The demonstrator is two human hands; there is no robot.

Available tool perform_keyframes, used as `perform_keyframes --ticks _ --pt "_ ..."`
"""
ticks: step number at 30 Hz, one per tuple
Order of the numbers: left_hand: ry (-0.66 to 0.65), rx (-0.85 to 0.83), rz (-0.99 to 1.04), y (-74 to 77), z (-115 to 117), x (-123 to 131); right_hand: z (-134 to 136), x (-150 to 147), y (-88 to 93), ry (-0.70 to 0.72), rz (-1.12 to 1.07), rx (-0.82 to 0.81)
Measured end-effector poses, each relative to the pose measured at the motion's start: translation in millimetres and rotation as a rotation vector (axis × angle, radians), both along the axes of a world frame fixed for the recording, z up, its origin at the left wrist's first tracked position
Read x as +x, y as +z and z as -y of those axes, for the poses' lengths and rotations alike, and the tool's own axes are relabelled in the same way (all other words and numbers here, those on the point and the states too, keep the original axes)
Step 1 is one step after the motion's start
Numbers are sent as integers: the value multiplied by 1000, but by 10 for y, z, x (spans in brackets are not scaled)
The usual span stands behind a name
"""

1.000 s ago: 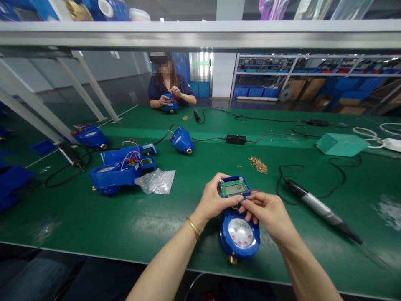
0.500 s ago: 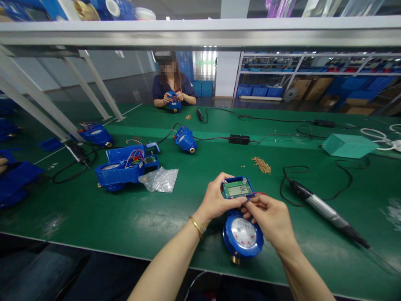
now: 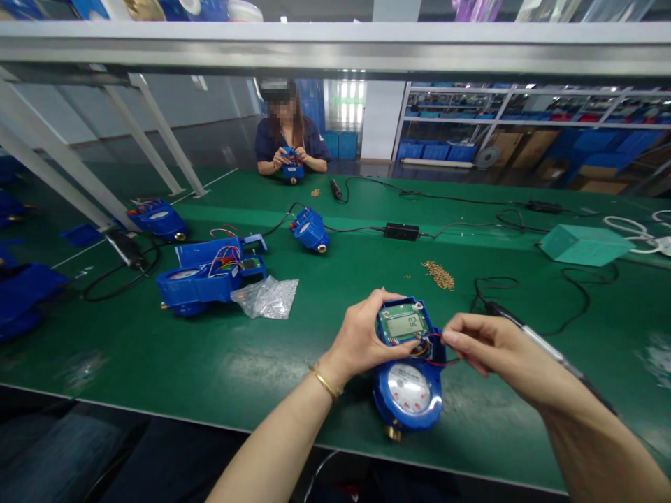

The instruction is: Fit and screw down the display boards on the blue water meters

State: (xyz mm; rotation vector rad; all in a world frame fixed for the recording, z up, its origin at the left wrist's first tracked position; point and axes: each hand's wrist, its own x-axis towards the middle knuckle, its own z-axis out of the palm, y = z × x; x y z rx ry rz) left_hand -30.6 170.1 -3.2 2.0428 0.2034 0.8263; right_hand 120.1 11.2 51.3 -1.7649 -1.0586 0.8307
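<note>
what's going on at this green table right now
A person at a green table has a blue meter resting near its front edge. The left hand grips the meter's display unit, which shows digits, while the right hand pinches the thin coloured wires at its side. An electric screwdriver lies just beyond the right hand, with a small pile of screws farther back. Across the table a co-worker holds another blue meter in both hands.

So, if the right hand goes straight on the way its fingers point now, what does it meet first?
Probably the red wires beside the display module: the right hand points left at them, fingertips very close or perhaps touching. Just past them is the module, gripped by the left hand.
</note>
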Motion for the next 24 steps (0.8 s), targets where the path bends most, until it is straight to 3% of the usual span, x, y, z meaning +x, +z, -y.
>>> perform_keyframes --ticks 15,24 --pt "-59 124 77 -63 0 51 -84 289 -7 172 4 35" --pt "-56 115 90 -49 9 45 -87 296 -74 142 -43 61"
